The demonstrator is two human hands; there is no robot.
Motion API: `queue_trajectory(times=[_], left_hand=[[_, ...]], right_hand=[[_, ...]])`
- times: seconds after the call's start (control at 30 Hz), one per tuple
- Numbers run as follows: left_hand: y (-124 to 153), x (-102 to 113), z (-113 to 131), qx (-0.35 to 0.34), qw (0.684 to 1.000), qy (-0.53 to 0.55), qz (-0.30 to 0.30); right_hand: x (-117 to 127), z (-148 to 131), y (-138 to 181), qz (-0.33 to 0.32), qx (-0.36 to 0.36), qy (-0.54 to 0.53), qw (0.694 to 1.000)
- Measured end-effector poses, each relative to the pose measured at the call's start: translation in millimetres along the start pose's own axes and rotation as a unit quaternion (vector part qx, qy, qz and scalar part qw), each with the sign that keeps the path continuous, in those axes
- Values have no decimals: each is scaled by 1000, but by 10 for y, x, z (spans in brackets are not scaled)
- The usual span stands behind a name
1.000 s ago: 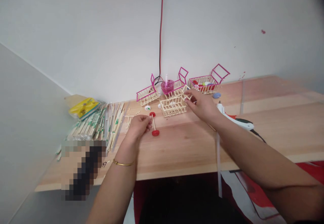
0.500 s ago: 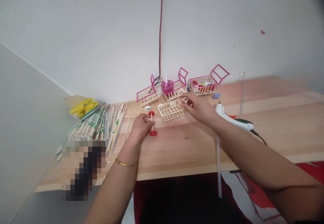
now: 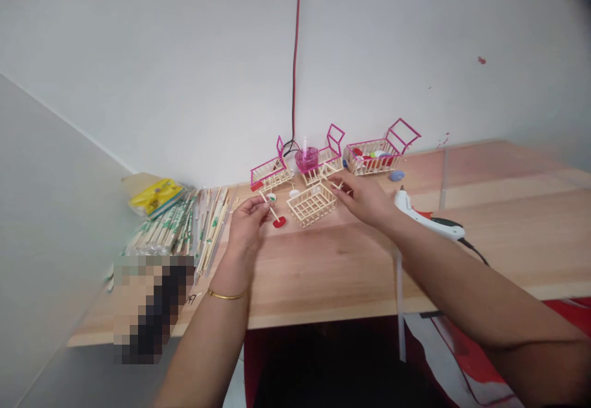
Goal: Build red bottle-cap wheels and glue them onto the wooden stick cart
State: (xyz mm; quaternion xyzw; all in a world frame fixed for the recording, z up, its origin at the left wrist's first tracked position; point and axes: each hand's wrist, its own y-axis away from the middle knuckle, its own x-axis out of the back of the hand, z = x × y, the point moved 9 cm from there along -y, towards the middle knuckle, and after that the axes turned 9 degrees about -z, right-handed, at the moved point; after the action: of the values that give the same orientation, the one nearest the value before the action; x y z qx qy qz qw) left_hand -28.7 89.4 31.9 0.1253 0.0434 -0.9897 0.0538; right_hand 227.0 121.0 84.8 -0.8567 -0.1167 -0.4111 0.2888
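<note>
Left hand [image 3: 249, 214] pinches thin pale stick [image 3: 276, 214], flat red discs [image 3: 279, 223] at its ends, over grained wooden tabletop [image 3: 314, 279]. Right hand [image 3: 362, 196]: fingertips pinch handle end of latticed, boxy stick basket [image 3: 310, 215] between hands.

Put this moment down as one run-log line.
left hand: holds red-wheeled stick | right hand: grips plain stick basket at one end | table: white glue gun, three pink-trimmed baskets

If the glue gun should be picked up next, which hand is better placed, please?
Probably the right hand: the glue gun lies nearer it, on its side, although it holds the plain basket. The left hand is farther away, holding the red-ended stick.
</note>
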Motion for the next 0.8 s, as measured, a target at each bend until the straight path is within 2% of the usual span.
queue_trajectory(times=[0.13, 0.27, 0.37, 0.43, 0.6, 0.7, 0.8], left_hand=[[21, -103, 0, 13, 995, 92, -44], [74, -223, -34, 48, 984, 155, -75], [113, -321, -64, 66, 973, 200, -98], [137, -382, -81, 76, 964, 227, -113], [179, -472, -95, 87, 955, 256, -123], [194, -488, -92, 83, 956, 256, -118], [211, -503, -89, 74, 959, 246, -118]], right_hand=[[39, -106, 14, 6, 43, 30, 999], [331, -349, 123, 131, 71, 120, 982], [452, -543, 225, 186, 101, 94, 973], [397, -653, 252, 163, 134, 31, 977], [55, -871, 285, 37, 189, -92, 977], [-62, -913, 309, 6, 185, -123, 975], [-130, -859, 305, -5, 150, -144, 978]])
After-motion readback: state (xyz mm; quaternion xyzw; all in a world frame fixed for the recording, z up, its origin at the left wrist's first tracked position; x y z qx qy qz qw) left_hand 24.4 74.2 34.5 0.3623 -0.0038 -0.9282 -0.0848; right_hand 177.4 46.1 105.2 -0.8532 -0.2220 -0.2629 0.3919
